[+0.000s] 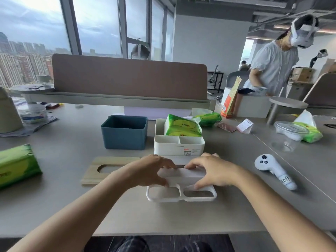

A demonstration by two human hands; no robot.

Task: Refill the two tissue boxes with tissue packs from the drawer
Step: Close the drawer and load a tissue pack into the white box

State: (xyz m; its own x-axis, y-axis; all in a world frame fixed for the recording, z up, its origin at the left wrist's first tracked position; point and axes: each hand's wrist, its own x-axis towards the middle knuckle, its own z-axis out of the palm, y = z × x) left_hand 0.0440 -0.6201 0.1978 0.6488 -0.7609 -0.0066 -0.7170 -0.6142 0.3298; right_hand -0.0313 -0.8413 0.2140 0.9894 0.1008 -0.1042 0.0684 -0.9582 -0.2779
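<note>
My left hand [151, 170] and my right hand [211, 170] both grip a white plastic lid [181, 194] with a slot and two openings, lying on the desk in front of me. Just behind it stands the white tissue box [179, 147] with a green tissue pack [181, 127] sticking out of its rear compartment. To its left is an empty blue tissue box [124, 132]. Its wooden lid [111, 169] with an oval slot lies flat near my left hand. Another green tissue pack [17, 165] rests at the far left.
A white controller [274, 170] lies to the right. More green packs [208, 119] [311, 133], a clear plastic container [290, 130] and a small calendar [245, 126] sit further back. A brown partition [129, 77] closes the desk's far side. A person with a headset [272, 66] stands at the back right.
</note>
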